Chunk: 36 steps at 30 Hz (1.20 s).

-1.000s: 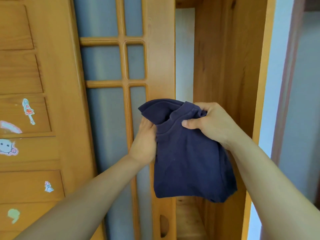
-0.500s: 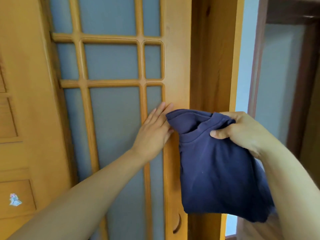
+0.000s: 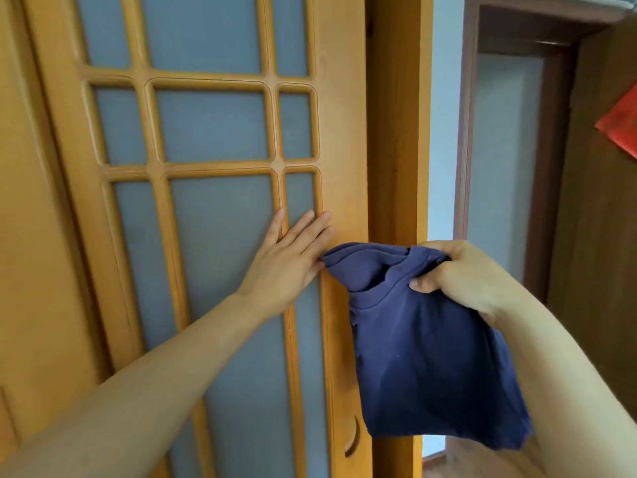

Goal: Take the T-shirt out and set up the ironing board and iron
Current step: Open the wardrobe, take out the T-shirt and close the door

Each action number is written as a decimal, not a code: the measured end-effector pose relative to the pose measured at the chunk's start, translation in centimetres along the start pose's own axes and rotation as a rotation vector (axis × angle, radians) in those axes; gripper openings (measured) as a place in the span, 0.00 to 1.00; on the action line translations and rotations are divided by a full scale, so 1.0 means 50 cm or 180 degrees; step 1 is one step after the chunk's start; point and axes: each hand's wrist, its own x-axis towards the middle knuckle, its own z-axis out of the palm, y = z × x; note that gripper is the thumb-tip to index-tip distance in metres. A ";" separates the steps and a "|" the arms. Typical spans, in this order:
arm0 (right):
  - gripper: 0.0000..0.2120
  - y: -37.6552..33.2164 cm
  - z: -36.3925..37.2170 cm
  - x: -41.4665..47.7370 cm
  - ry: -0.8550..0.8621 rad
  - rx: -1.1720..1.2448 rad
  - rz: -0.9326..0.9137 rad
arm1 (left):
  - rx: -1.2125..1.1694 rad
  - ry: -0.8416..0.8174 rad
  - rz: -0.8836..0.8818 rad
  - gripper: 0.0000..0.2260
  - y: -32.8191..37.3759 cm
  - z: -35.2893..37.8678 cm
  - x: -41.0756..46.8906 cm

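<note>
- The left hand lies flat and open on the door, fingers spread and pointing up and to the right, palm against the wood and glass.
- Its fingertips reach the door's right stile, just beside the narrow lower pane.
- The right hand is closed around the collar end of the T-shirt — thumb in front, fingers curled over the bunched cloth at the top.
- The T-shirt is dark navy, folded, and hangs free below the right hand, in the air at the right of the scene, in front of the door's right edge and the post.
- Its upper left corner touches or nearly touches the heel side of the left hand; I cannot tell which.
- The door is orange-brown wood with a grid of frosted blue-grey panes; a curved recessed pull sits low on its right stile, near the shirt's lower left corner.
- The door's edge stands against the post, with no gap visible between them.
- Right of the post is a pale wall strip, then a dark brown doorway frame farther off.
- A red sheet shows at the far right edge — partly cut off by the frame.
- Both forearms are bare and reach in from the near bottom corners.
</note>
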 end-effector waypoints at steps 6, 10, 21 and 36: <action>0.12 0.015 -0.001 0.002 0.0140 0.0010 0.0135 | -0.0579 0.0371 -0.0059 0.21 0.011 -0.016 -0.006; 0.06 0.025 0.004 0.006 0.0224 -0.0046 0.0050 | -0.1204 0.0529 0.0368 0.27 0.050 -0.045 -0.010; 0.05 0.020 0.042 0.020 0.0004 -0.0503 -0.0276 | -0.0396 0.0035 -0.0045 0.15 0.077 -0.027 0.016; 0.02 0.028 0.044 0.035 0.0348 -0.0922 -0.0383 | -0.0922 -0.0799 -0.0403 0.15 0.100 -0.014 0.046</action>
